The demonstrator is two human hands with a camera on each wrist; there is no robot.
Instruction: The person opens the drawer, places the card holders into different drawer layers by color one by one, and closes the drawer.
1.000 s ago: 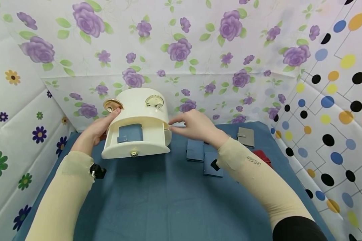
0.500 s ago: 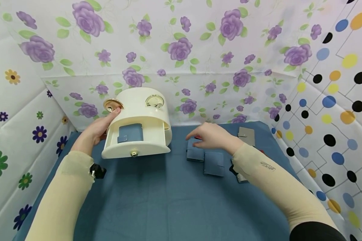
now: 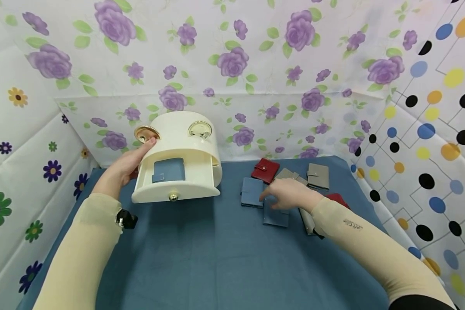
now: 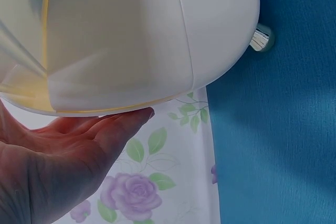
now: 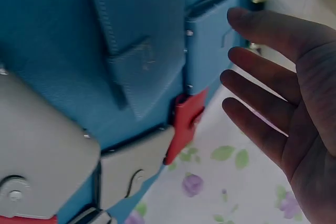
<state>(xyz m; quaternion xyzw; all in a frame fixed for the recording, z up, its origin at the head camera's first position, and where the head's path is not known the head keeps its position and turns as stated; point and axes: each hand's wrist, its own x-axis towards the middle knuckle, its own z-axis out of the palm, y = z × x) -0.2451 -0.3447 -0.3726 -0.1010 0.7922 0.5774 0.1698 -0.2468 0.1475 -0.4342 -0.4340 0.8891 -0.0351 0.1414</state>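
A cream box with a rounded top [image 3: 174,127] stands at centre-left in the head view. Its drawer [image 3: 193,190], with a small gold knob, is pulled out; a blue snap wallet [image 3: 172,170] lies inside. My left hand [image 3: 122,168] rests against the box's left side, thumb beside a round gold fitting [image 3: 145,134]; the left wrist view shows fairly straight fingers touching the side. My right hand [image 3: 290,192] hovers over two blue wallets, one to its left [image 3: 252,192] and one below [image 3: 276,218]. In the right wrist view its relaxed fingers [image 5: 257,66] hold nothing.
Behind the right hand lie a red wallet [image 3: 265,170] and a partly covered grey one [image 3: 286,173]. Farther right are a grey wallet [image 3: 318,176] and another red one [image 3: 337,199], half hidden by the sleeve. Patterned sheets [image 3: 232,103] border the blue cloth [image 3: 178,262].
My right hand has left the right side of the box and moved right and down to above the blue wallets. The left hand and the box have stayed in place.
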